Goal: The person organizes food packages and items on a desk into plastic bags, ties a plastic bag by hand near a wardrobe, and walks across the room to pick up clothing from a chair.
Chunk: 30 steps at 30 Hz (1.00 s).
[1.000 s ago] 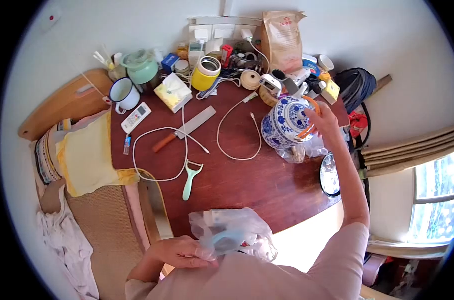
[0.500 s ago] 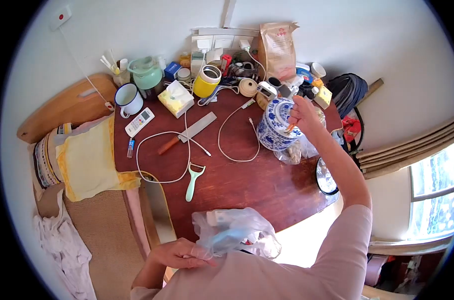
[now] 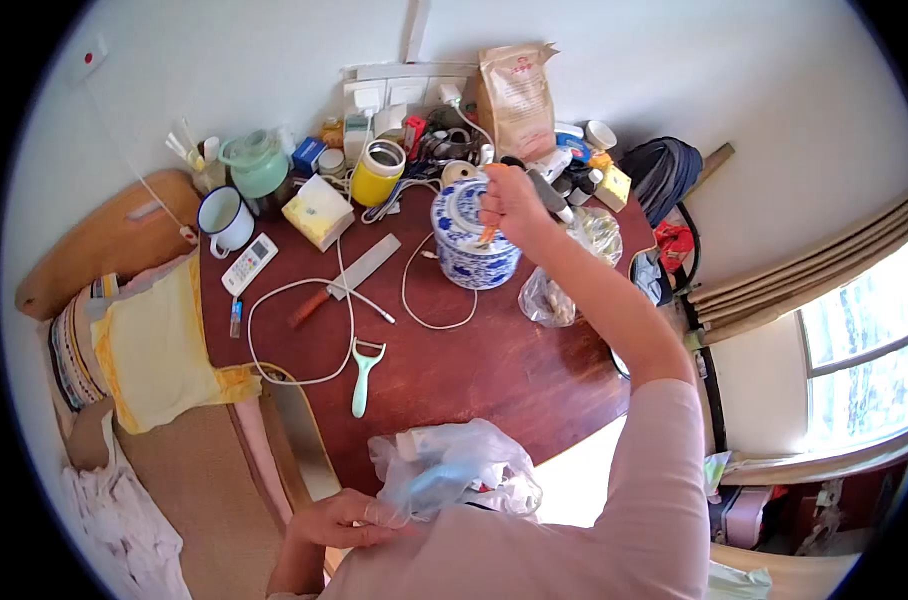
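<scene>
A blue-and-white porcelain teapot [image 3: 477,262] with a lid is at the right of the middle of the table. The fingers of my right hand [image 3: 517,208] are wrapped round its orange top handle. Whether its base touches the table I cannot tell. Close to my chest, my left hand [image 3: 349,520] has its fingers bent at the edge of a clear plastic bag [image 3: 459,465] and closed on its film. Pale blue and white items show through the bag. A mint-green peeler [image 3: 364,378] and a cleaver [image 3: 359,268] with a wooden handle lie on the table.
White cables [image 3: 294,380] loop over the dark red table [image 3: 454,370]. Along the wall stand an enamel mug [image 3: 226,222], a green jug [image 3: 256,168], a yellow flask [image 3: 378,175] and a brown paper bag [image 3: 517,100]. A clear bag [image 3: 549,300] lies right of the teapot.
My right hand has moved the teapot to the left, away from the clear bag beside it. My left hand stays by the plastic bag. The view has shifted slightly to the right.
</scene>
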Available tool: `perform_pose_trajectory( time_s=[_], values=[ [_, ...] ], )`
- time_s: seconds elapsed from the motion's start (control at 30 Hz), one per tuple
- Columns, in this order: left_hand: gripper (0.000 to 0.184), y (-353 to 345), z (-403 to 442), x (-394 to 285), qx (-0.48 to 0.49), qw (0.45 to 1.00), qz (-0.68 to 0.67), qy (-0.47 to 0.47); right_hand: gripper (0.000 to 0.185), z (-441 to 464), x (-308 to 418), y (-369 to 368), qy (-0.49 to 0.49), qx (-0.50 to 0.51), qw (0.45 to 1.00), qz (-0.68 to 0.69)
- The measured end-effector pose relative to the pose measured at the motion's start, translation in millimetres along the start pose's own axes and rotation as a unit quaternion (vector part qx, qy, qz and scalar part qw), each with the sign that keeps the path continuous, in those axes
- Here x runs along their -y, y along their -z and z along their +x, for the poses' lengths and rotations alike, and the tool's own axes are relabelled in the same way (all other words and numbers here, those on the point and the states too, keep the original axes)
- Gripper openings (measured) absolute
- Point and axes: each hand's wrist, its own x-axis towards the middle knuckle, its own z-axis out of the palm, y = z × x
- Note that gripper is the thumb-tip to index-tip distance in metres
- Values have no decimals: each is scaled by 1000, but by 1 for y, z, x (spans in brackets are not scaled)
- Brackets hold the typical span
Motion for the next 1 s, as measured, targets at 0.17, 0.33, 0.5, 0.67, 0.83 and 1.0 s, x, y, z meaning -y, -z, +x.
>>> perform_pose_trajectory(
  time_s=[0.17, 0.33, 0.5, 0.67, 0.83, 1.0],
  values=[
    [22, 6, -13, 8, 12, 996, -46, 70, 19, 26, -6, -3, 26, 11, 999, 16],
    [23, 7, 1, 2, 8, 999, -20, 26, 20, 45, -5, -6, 21, 56, 998, 8],
    [24, 8, 8, 2, -5, 999, -32, 38, 16, 46, 5, -27, 46, 53, 997, -18],
    [25, 6, 3, 5, -15, 1000, -13, 10, 19, 48, 15, -22, 38, 50, 997, -55],
    [28, 4, -1, 6, 8, 999, -30, 31, 20, 28, 33, -18, 25, 36, 994, -104],
    [31, 4, 9, 4, 13, 999, 4, -31, 12, 12, 32, 2, 3, 43, 987, -157]
  ],
)
